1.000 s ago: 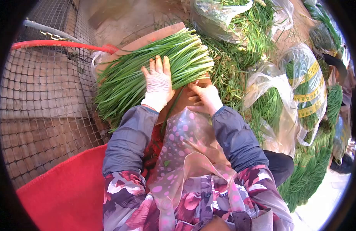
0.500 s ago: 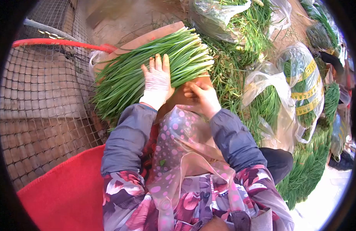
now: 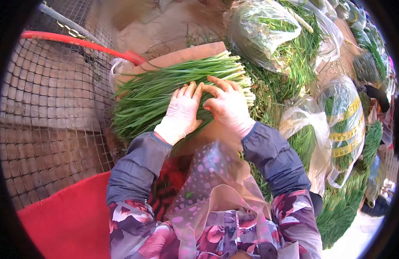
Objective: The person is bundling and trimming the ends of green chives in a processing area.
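Observation:
A wide pile of garlic chives (image 3: pixel 154 93) lies on a brown board (image 3: pixel 184 56) in front of me, pale stem ends to the right and green tips to the left. My left hand (image 3: pixel 181 113), in a thin pale glove with bare fingertips, rests on the middle of the pile, fingers stretched out. Close beside it, my right hand (image 3: pixel 229 108), gloved the same way, reaches over the stems nearer their cut ends. Its fingers are apart and touch the top of the chives; I see nothing held in them.
Black netting (image 3: pixel 57 103) and a red hose-like bar (image 3: pixel 82 42) are on the left. Red cloth (image 3: pixel 72 211) lies at lower left. To the right are loose trimmings (image 3: pixel 262 82), plastic bags of greens (image 3: pixel 268 32) and a bag with yellow tape (image 3: pixel 346 125).
My right hand has moved from the near edge of the pile up onto the stems, its curled fingers now spread. My left hand stays on the chives; the view has shifted slightly.

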`<state>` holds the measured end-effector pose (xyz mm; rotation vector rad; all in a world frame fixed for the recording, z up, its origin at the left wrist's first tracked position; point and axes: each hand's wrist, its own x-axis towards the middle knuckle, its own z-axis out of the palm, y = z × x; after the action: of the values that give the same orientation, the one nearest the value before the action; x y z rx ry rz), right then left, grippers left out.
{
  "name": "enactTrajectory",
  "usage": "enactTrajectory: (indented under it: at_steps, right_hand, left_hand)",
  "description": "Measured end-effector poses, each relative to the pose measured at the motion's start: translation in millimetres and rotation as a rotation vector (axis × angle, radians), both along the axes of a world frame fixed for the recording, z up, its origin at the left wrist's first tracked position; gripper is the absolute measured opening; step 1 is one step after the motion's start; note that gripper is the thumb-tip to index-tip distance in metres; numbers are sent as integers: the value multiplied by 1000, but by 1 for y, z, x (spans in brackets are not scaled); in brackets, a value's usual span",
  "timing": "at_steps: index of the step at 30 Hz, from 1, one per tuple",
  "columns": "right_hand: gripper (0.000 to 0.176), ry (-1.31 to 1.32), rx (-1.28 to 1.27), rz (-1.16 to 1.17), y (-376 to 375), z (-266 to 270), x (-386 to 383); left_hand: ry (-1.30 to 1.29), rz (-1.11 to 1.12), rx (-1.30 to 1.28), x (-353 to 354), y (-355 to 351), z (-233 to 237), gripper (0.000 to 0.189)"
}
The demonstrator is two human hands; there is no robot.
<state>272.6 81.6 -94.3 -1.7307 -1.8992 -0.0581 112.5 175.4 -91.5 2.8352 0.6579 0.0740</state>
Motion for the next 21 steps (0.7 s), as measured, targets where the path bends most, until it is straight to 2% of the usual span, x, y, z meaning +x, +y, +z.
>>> enactTrajectory:
  at_steps: [1,3,4,6,7,8,9,10,12,13,14,16,20,21]
  right_hand:
    - [8,100,-1,5,6,-14,8]
    - [10,241,3,1,11,-29,16]
    - [10,254,-21,-7,12,-28,15]
    - [10,264,-17,-1,11,-31,15]
    - [10,267,-19,2,11,-32,15]
    - [10,271,-15,6,12,-33,14]
    - [10,262,-18,1,11,-34,13]
    - [10,251,-19,-4,10,-34,13]
    - [11,240,-17,-6,9,-35,12]
    - [11,242,-18,-5,9,-36,11]
    - [11,242,-17,-6,9,-36,12]
    - [10,261,-26,-8,7,-33,12]
    - [10,238,-17,-20,5,-34,12]
    - [10,244,-13,-19,5,-35,12]
  left_hand:
    - [3,10,-1,-5,0,6,98]
    - [-17,30,125,-17,2,21,75]
    - [-8,43,134,-24,7,27,75]
    - [-267,100,-47,-39,16,40,44]
    - [-396,204,60,-41,20,53,25]
    - [-429,261,196,-47,31,52,19]
    - [-397,340,217,-48,41,54,15]
    - [-366,419,238,-45,50,55,15]
    - [-171,481,136,-26,62,49,27]
    - [-168,482,135,-15,65,40,36]
    - [-27,585,11,-4,66,32,38]
    - [145,646,-129,19,62,38,39]
    - [37,665,-171,17,75,-11,37]
    - [-108,677,-216,8,81,-15,33]
